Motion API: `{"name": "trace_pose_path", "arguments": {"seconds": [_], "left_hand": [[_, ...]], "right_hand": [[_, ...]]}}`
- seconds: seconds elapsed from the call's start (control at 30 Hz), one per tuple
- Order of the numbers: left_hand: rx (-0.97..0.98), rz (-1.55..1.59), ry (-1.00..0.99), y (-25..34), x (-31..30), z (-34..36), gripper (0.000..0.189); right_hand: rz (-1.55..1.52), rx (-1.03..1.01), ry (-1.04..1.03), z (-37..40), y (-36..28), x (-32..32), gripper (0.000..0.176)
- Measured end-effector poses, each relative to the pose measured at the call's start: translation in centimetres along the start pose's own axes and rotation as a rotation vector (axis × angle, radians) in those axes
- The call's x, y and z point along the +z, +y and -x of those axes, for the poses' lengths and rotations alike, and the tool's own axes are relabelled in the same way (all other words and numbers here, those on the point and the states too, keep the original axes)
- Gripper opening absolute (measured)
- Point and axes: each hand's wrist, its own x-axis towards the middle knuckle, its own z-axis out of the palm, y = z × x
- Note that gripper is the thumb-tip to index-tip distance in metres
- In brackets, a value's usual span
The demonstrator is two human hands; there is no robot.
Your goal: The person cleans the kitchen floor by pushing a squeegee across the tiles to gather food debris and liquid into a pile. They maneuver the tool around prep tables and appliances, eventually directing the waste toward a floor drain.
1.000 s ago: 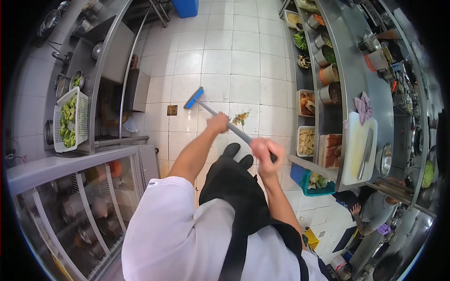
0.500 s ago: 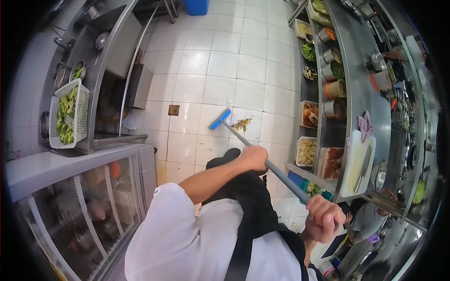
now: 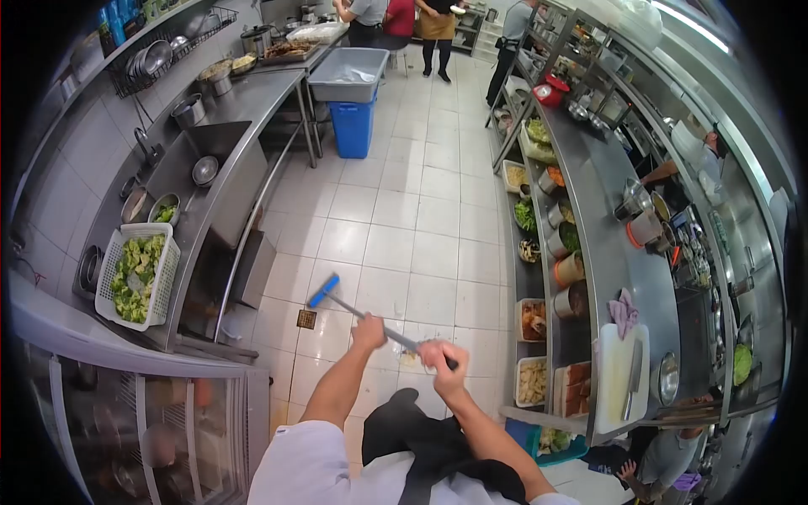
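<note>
A floor squeegee with a blue head (image 3: 324, 291) and a grey pole (image 3: 345, 305) slants across the tiles. Its head is on the floor just above a small square drain (image 3: 306, 319). My left hand (image 3: 369, 331) is wrapped round the pole partway down. Nearer the pole's dark end, my right hand (image 3: 442, 360) grips it. Yellowish food scraps (image 3: 410, 360) lie on the floor under the pole, partly covered by it and my right hand.
Left are a sink counter with a white basket of greens (image 3: 137, 276) and a glass-door fridge (image 3: 151, 429). A blue bin (image 3: 351, 128) stands ahead. Right is a steel counter with a cutting board and knife (image 3: 633, 379). Several people work at the back and right.
The squeegee head has moved left, away from the scraps to beside the drain. Both hands have shifted left and forward with the pole. My view has tilted up, showing people further off.
</note>
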Motion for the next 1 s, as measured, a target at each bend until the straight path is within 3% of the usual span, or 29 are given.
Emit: {"name": "trace_pose_path", "arguments": {"seconds": [0.07,0.1,0.13,0.2,0.27,0.37,0.47,0.57,0.63,0.7,0.73,0.8,0.83,0.87,0.97,1.0], "left_hand": [[0.166,-0.056,-0.183,1.5,3.1,0.5,0.04],[0.257,-0.041,-0.034,3.2,4.5,2.5,0.023],[0.26,0.024,-0.188,5.3,5.8,3.1,0.035],[0.483,-0.033,-0.253,10.1,4.7,8.1,0.029],[0.664,-0.027,-0.301,13.3,6.3,10.7,0.031],[0.728,-0.042,-0.549,17.2,4.8,13.0,0.036],[0.78,-0.167,-0.532,19.6,2.2,14.5,0.038],[0.827,-0.155,-0.456,20.3,2.0,11.3,0.036],[0.808,-0.153,-0.415,20.4,0.9,7.4,0.033],[0.678,-0.069,-0.294,20.0,2.0,3.1,0.026],[0.549,-0.042,-0.221,20.1,2.0,2.5,0.029],[0.489,-0.015,-0.197,19.6,4.0,0.6,0.036],[0.52,-0.051,-0.224,18.9,5.6,-0.5,0.041],[0.565,-0.119,-0.106,18.0,5.5,1.6,0.042],[0.718,-0.207,-0.318,17.7,7.5,4.9,0.041],[0.79,-0.166,-0.296,17.6,9.0,6.7,0.035]], "right_hand": [[0.189,0.097,0.024,2.5,-4.9,-1.6,0.021],[0.221,0.099,0.049,3.7,-7.1,-2.9,0.019],[0.254,0.101,0.081,4.7,-9.4,-4.2,0.019],[0.315,0.153,0.171,6.7,-14.6,-5.5,0.03],[0.277,0.028,0.164,8.8,-17.3,-8.1,0.031],[0.165,0.02,0.212,10.1,-21.0,-9.3,0.035],[-0.024,-0.18,0.262,10.1,-21.8,-9.1,0.036],[-0.108,-0.177,0.137,8.4,-22.8,-9.6,0.036],[-0.072,-0.196,0.182,7.0,-20.5,-10.1,0.035],[0.036,-0.241,0.316,5.2,-16.5,-9.8,0.038],[0.093,-0.189,0.332,4.6,-14.8,-9.9,0.038],[0.122,-0.167,0.362,4.2,-11.2,-9.3,0.035],[0.177,-0.094,0.384,4.9,-9.7,-9.1,0.034],[0.245,-0.044,0.406,6.6,-9.7,-8.4,0.034],[0.381,0.005,0.44,10.4,-13.2,-8.0,0.034],[0.406,0.009,0.452,12.1,-14.9,-7.9,0.034]]}}
